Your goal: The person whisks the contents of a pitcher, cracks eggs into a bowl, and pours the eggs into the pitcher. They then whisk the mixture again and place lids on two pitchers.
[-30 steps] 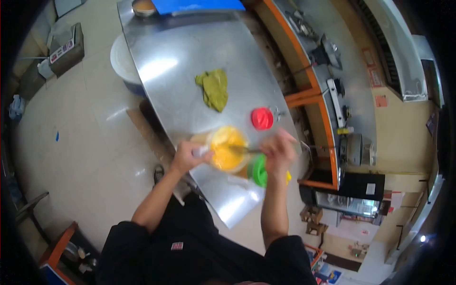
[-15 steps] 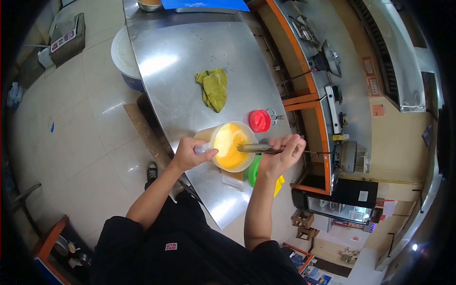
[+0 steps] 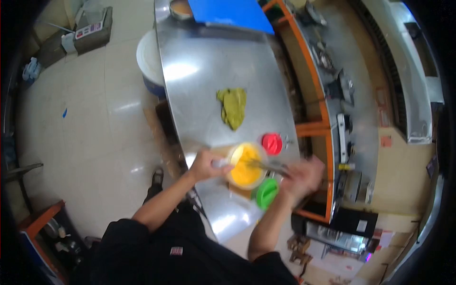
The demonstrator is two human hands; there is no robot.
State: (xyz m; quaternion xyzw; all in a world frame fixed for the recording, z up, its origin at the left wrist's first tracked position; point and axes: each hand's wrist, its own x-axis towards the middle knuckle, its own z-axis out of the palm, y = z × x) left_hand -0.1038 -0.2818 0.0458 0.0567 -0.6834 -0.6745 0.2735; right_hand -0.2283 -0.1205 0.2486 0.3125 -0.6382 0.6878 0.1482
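Observation:
My left hand [image 3: 205, 166] is closed round the handle of a translucent plastic jug [image 3: 265, 156] that stands on the steel table. Bright yellow liquid [image 3: 244, 176], like beaten egg, lies inside it. A metal whisk [image 3: 268, 166] slants into the liquid from the right, its wires blurred. Its other end is in my right hand [image 3: 304, 178], closed and smeared by motion. Beside the jug sit a green lid [image 3: 267, 194] and a red round container or lid [image 3: 272, 143]. Scissors [image 3: 288, 141] lie blurred next to the red piece.
A crumpled olive cloth [image 3: 232, 108] lies on the steel table [image 3: 223, 61]. At the far end are a blue board [image 3: 232, 14] and a metal bowl [image 3: 181, 9]. A white-topped tub [image 3: 149, 59] stands left of the table. Orange-framed counters with burners run along the right.
The whole view has shifted, so the table and jug appear lower and further right. My right hand and the whisk have moved and blurred; the whisk stays in the liquid. My left hand keeps the handle.

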